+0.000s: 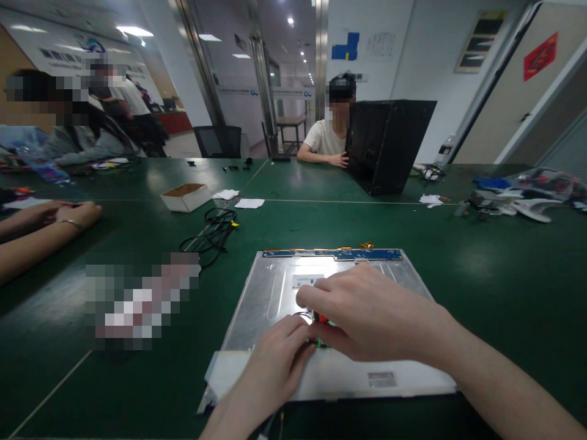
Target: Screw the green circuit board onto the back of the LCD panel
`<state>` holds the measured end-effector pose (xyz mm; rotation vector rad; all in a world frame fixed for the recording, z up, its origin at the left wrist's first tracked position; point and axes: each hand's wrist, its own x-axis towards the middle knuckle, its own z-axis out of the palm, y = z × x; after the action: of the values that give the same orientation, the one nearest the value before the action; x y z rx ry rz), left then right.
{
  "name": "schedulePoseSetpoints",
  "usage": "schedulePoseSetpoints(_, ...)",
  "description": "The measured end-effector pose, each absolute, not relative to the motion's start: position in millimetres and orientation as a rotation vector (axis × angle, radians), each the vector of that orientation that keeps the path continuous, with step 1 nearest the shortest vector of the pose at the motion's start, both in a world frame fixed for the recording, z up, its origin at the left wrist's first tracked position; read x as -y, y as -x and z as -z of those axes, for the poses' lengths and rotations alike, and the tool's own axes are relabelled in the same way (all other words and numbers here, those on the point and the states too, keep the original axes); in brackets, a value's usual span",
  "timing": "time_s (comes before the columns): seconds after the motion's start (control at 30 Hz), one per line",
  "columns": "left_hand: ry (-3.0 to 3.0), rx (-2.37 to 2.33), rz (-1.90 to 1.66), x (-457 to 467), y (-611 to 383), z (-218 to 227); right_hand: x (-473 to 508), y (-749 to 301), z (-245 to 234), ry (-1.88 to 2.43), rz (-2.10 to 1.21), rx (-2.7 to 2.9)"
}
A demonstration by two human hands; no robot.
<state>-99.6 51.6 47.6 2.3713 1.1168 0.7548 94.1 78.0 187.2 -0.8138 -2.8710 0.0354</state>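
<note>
A metal-backed panel (270, 293) lies flat on the green desk (481, 275) at lower centre, back side up, which seems to leave its wiring open to both hands. The right hand (371, 315) curls its fingers (308, 297) tightly onto a small red-and-green part (320, 318) at the panel's middle. The left hand (275, 360) presses in from below, probably to steady it; whether its fingers grip I cannot tell.

Counted: one panel, one blue board strip (339, 254) along its far edge, one black cable bundle (213, 230), one cardboard box (186, 197), two paper slips (250, 203) beside it, one black case (387, 143) at upper centre, and a co-worker's two hands (68, 214) resting at left.
</note>
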Motion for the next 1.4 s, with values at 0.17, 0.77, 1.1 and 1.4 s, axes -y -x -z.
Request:
schedulePoseSetpoints(0.17, -2.371, -1.125, -0.747, -51.2, 98.8, -48.1, -78.4, -94.1, -187.4, 0.826, -0.053, 2.869)
schedulePoseSetpoints(0.77, -2.389, -1.172, -0.697, -51.0, 99.2, -50.7, -75.6, -99.0, -194.9, 0.747, -0.2, 2.952)
schedulePoseSetpoints(1.1, -2.37, -1.155, -0.701, -51.6, 99.1, -50.3, -76.2, -97.8, -193.3, 0.76, -0.166, 2.923)
schedulePoseSetpoints(1.4, -2.355, -1.142, -0.697, -50.3, 99.6, -49.4, -77.5, -95.8, -189.9, 0.808, -0.127, 2.899)
